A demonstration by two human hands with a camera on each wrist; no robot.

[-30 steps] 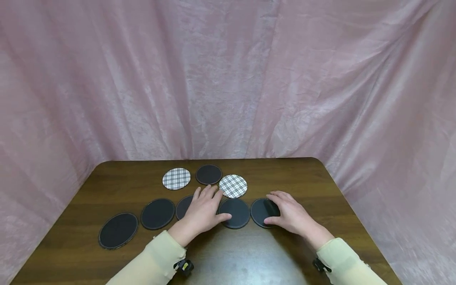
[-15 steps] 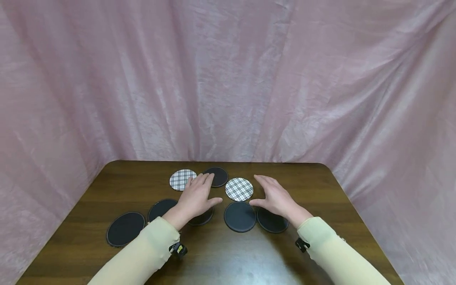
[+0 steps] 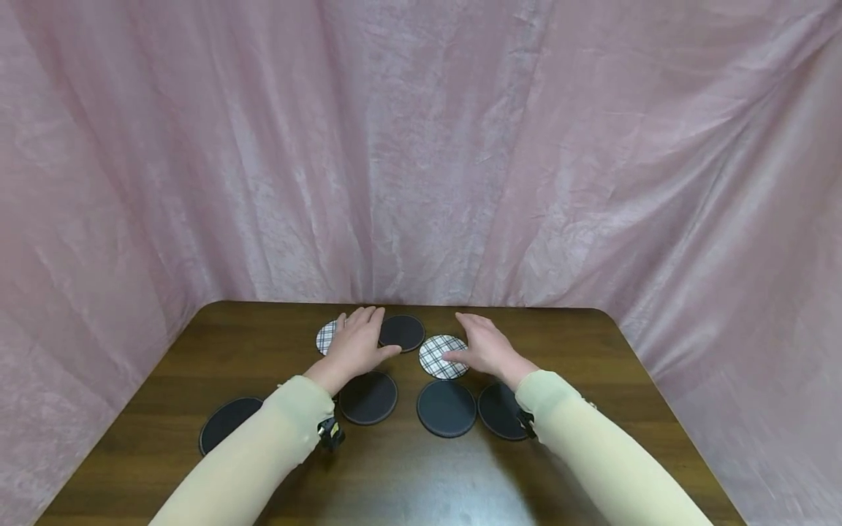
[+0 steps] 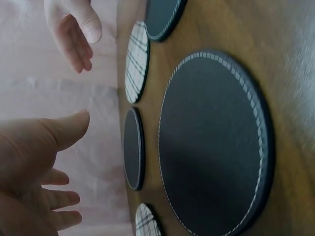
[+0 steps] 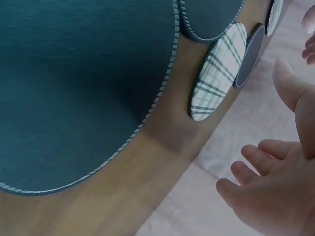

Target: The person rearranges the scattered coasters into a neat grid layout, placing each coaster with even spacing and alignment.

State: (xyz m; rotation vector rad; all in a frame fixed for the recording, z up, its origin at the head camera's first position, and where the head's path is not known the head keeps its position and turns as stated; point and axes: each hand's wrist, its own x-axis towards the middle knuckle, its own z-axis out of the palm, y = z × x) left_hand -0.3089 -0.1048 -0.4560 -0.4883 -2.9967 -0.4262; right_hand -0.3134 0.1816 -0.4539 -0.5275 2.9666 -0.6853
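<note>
Reaching farther now, left hand [image 3: 355, 346] and right hand [image 3: 489, 348] hover, flanking white plaid round coaster [image 3: 433, 359]; thumbs apart from fingers, nothing gripped.

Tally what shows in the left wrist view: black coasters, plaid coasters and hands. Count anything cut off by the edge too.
Black coasters: 3
Plaid coasters: 2
Hands: 2
Total: 7

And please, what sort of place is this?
Probably an indoor work area, perhaps screened off for filming: pink drapery hangs behind a wooden table, and dark discs and plaid discs lie on it.
</note>
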